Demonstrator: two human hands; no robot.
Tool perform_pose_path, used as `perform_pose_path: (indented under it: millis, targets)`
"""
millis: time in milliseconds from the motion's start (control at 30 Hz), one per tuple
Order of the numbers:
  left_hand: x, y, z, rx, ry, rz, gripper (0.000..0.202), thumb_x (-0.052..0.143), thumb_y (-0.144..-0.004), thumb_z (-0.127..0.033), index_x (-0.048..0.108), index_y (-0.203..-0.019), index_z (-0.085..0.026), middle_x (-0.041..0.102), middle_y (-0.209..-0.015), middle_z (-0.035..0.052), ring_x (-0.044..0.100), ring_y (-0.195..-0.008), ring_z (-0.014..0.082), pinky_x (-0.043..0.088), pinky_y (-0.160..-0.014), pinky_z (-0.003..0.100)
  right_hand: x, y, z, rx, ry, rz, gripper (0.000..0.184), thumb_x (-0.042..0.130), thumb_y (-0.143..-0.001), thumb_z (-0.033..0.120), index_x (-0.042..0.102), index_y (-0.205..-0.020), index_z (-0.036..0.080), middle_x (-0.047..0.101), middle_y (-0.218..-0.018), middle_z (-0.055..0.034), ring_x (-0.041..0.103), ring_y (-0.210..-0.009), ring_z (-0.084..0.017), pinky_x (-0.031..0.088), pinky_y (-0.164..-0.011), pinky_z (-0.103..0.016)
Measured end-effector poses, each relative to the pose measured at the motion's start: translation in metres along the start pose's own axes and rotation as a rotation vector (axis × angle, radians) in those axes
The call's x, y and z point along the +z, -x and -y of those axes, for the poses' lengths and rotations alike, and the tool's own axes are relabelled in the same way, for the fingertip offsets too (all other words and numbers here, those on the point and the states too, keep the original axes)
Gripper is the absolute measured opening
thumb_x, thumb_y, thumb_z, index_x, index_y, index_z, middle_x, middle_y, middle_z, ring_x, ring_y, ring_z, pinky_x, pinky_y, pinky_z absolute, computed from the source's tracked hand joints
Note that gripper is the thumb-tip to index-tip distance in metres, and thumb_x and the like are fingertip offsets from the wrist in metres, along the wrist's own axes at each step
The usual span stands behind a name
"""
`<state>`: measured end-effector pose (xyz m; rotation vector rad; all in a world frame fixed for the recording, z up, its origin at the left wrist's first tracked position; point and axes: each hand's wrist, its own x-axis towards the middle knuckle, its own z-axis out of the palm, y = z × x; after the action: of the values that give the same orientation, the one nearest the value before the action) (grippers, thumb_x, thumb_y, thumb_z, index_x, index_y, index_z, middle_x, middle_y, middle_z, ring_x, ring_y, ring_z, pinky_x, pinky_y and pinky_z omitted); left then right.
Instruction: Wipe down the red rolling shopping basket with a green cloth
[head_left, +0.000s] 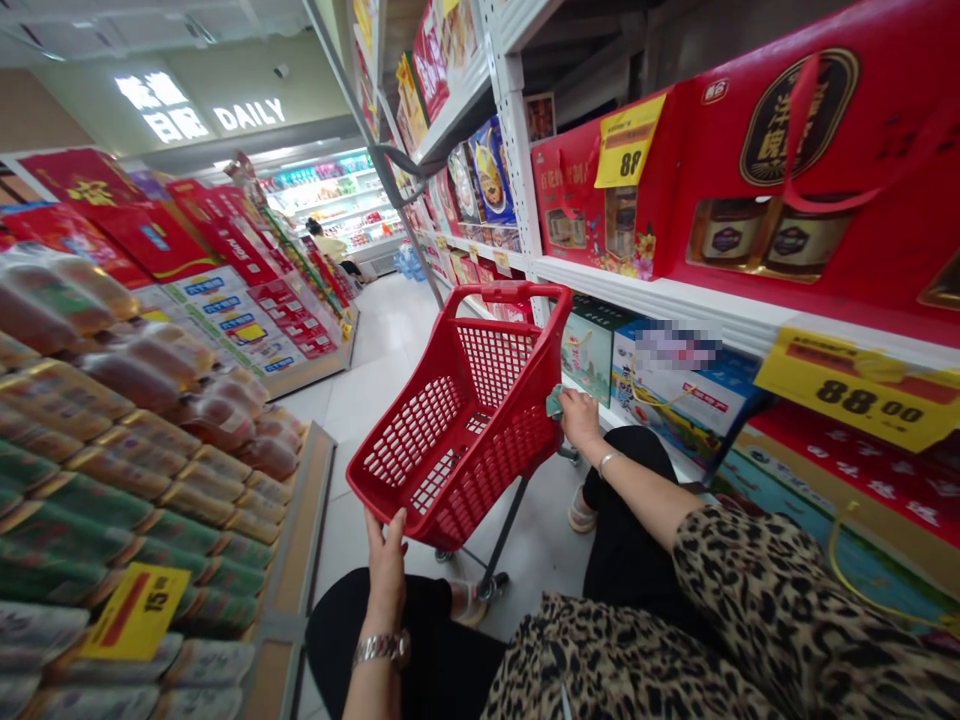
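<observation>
A red plastic shopping basket point(465, 420) on a wheeled stand is tipped toward me in a shop aisle. My left hand point(386, 565), with a metal watch at the wrist, holds the basket's near bottom corner, fingers curled over the rim. My right hand point(579, 418) presses a small green cloth point(554, 402) against the basket's right outer wall, fingers closed on it. A bracelet sits on my right wrist. My leopard-print sleeve and black trousers fill the lower right.
Shelves with red gift boxes point(795, 170) and yellow price tags point(855, 400) stand close on the right. Stacked packaged goods point(127, 430) fill the left display. The tiled aisle point(382, 340) runs ahead, with a person point(330, 245) far down it.
</observation>
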<state>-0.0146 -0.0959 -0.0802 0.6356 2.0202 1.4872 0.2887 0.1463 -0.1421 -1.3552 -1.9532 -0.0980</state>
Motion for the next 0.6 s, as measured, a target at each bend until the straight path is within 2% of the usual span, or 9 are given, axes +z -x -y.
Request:
perform_pose_path:
  millis: [133,267,467,600]
  targets:
    - [-0.001,0.001,-0.001,0.002,-0.001,0.013,0.087,0.062,-0.084,-0.054,0.024,-0.162,-0.043,0.045,-0.162,0.0046,0.051,-0.14,0.0338,0.052,-0.097,0.041,0.006,0.018,0.011,0.053,0.038,0.143,0.035,0.048,-0.091,0.002,0.074,-0.106,0.019,0.067,-0.116,-0.0137,0.049,-0.094,-0.025,0.033,-0.082,-0.038]
    - [-0.003,-0.002,-0.001,-0.004,0.017,0.029,0.089,0.063,-0.084,-0.053,0.021,-0.162,-0.046,0.041,-0.165,0.0031,0.049,-0.142,0.0327,0.052,-0.097,0.041,0.007,0.032,0.022,0.035,0.044,0.252,0.035,0.049,-0.091,0.002,0.074,-0.108,0.02,0.066,-0.123,-0.0118,0.05,-0.099,-0.025,0.032,-0.084,-0.037]
    - [-0.003,-0.006,0.0,-0.023,0.026,0.035,0.089,0.065,-0.083,-0.053,0.022,-0.161,-0.046,0.042,-0.164,0.0039,0.049,-0.143,0.0336,0.05,-0.101,0.046,0.011,0.061,0.047,-0.105,-0.016,0.387,0.033,0.051,-0.093,0.003,0.074,-0.105,0.023,0.068,-0.123,-0.0097,0.052,-0.103,-0.025,0.034,-0.087,-0.037]
    - [-0.002,-0.005,-0.002,0.003,0.045,0.034,0.087,0.065,-0.083,-0.053,0.025,-0.16,-0.047,0.042,-0.164,0.003,0.047,-0.144,0.0328,0.05,-0.101,0.045,0.015,0.088,0.072,-0.226,-0.091,0.45,0.029,0.054,-0.094,0.006,0.075,-0.104,0.024,0.07,-0.118,-0.0077,0.053,-0.104,-0.024,0.036,-0.09,-0.037]
